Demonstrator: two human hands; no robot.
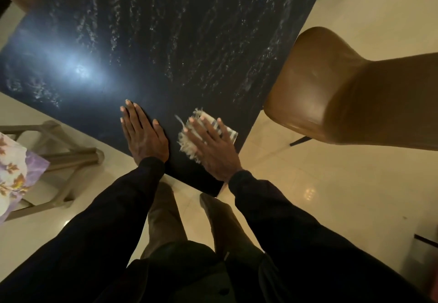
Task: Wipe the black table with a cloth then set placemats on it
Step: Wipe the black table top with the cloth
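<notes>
Black table (189,41), one cloth (186,145) under right hand (213,151)

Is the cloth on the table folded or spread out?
Folded: the cloth is a compact pad under the flat right hand, near the table corner.

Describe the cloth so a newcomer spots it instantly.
Start at the black table, at its near corner beside the brown chair. The cloth lies there, flat under the right hand. It's the only pale thing on the dark top: whitish, striped, with frayed fringe.
</notes>
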